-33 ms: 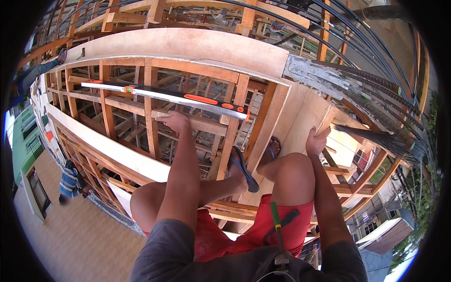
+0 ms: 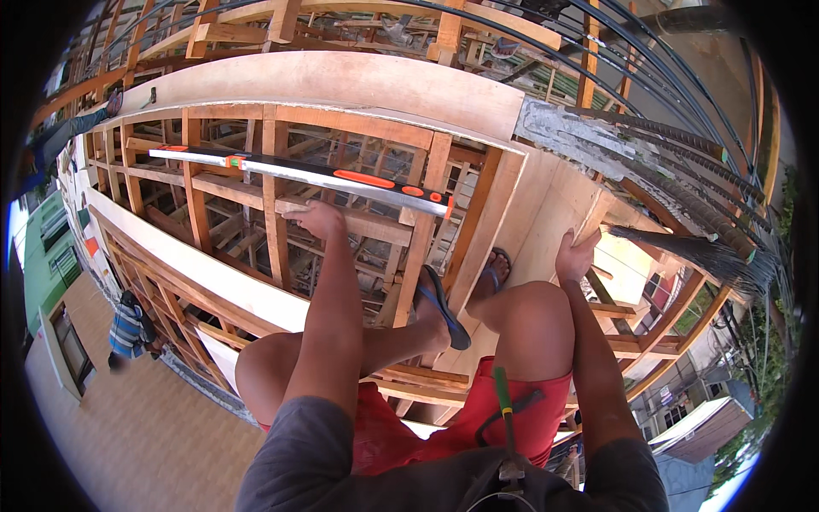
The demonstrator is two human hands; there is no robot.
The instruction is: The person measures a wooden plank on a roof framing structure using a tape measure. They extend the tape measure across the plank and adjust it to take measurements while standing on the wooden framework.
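Observation:
My left hand [image 2: 319,222] is closed round a short wooden crosspiece [image 2: 375,227] in the timber framework. Just beyond that hand, a long silver spirit level [image 2: 316,178] with orange inserts lies across the framing members. At the right, my right hand [image 2: 577,256] grips the edge of a wooden board [image 2: 591,215]; its fingertips are partly hidden. Between my arms, a tool with a green and yellow handle [image 2: 502,392] hangs in front of my red shorts. Its head is hard to make out.
My sandalled feet [image 2: 444,311] rest on the timbers and plywood, with open gaps in the framing [image 2: 196,205]. Rebar [image 2: 674,149] and a bundle of wires [image 2: 699,241] jut in at the right. Far below left, a person in a striped shirt [image 2: 128,328] is on the ground.

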